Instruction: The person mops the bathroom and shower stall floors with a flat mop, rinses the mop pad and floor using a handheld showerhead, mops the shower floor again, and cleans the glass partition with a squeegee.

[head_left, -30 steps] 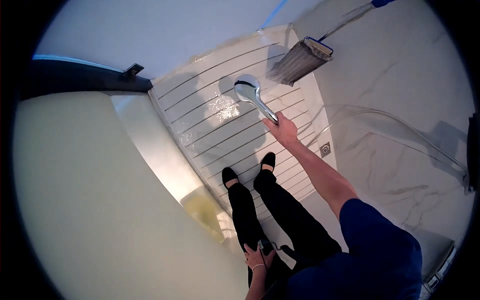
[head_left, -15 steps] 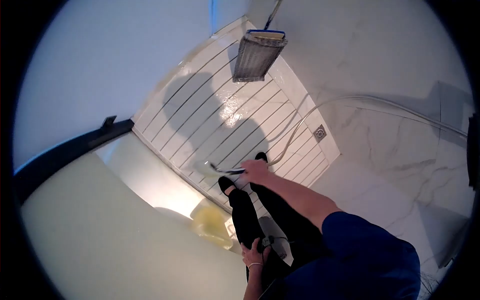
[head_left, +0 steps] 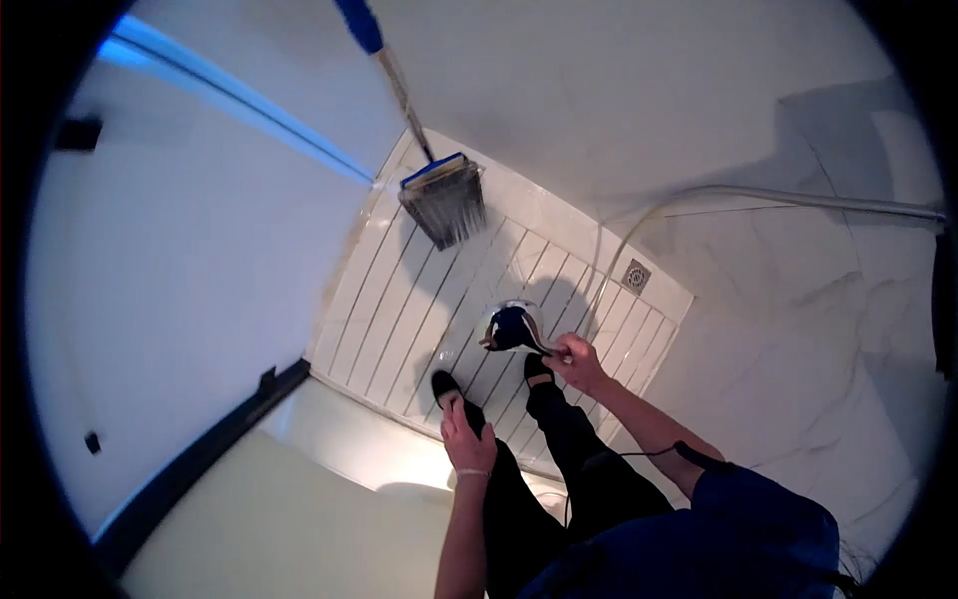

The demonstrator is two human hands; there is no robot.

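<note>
My right hand (head_left: pixel 577 363) grips the handle of a chrome shower head (head_left: pixel 514 325), held low over the slatted white shower floor (head_left: pixel 379 309). A pale hose (head_left: pixel 639 228) loops from near that hand to the right edge. Above my left shoe, my left hand (head_left: pixel 467 439) is raised with its fingers apart and nothing in it. Farther off, a broom (head_left: pixel 446 205) with grey bristles and a blue-topped pole hangs over the floor's far corner.
A square drain (head_left: pixel 636 277) lies near the floor's right edge. Marble-look tiles (head_left: pixel 768 329) cover the right side. At left are a pale panel (head_left: pixel 220 260) and a dark rail (head_left: pixel 210 449). My black shoes (head_left: pixel 446 384) stand on the slats.
The view has turned. The shower head has swung down near my feet, now with its shiny back showing. My left hand has left the small device at my leg and moved forward. The broom appears farther left.
</note>
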